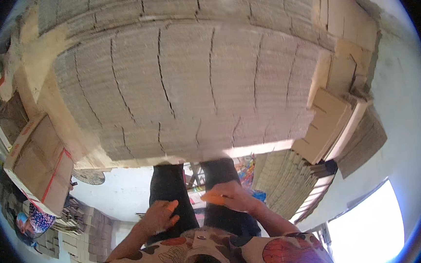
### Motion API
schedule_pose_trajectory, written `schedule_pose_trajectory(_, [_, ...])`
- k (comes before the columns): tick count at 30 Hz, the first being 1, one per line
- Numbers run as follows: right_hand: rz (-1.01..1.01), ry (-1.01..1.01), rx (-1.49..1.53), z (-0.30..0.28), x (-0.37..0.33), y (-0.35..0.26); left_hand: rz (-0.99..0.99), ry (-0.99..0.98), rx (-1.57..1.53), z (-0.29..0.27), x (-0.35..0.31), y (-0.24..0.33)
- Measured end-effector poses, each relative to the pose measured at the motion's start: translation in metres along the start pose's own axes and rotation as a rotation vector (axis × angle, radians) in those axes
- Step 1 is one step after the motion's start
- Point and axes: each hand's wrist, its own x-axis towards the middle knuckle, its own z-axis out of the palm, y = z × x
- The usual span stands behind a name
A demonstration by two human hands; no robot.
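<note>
Slotted cardboard sheets (187,74) lie flat on a tabletop (61,125) beyond both hands, their slits running roughly alongside one another, presumably to keep the layers orderly and within reach. Nearer the body, the left hand (158,218) is loosely curled and the right hand (234,196) points toward it, both apparently holding nothing above dark-clad thighs (169,185); whether they touch the legs is unclear. Orange finger coverings (215,198) likely guard the skin

From afar I see a cream top (170,261) with red and black blotches and line-drawn shapes, black trousers (168,188), and orange finger covers (216,198).
</note>
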Motion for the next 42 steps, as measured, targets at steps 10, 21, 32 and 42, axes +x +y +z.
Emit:
schedule_pose_trajectory(10, [0.168,0.907,0.078,0.013,0.027,0.096,-0.006,0.644,-0.035,0.021,0.077,-0.045])
schedule_pose_trajectory(21, [-0.151,0.993,-0.106,-0.01,0.079,0.159,-0.127,0.279,0.112,0.09,0.114,-0.067])
schedule_pose_trajectory(32, [-0.439,0.687,-0.565,-0.052,0.075,0.177,0.058,-0.068,0.188,0.06,0.193,-0.071])
schedule_pose_trajectory(42, [-0.422,0.685,-0.41,-0.053,0.074,0.178,0.545,0.358,0.226,0.044,0.199,-0.113])
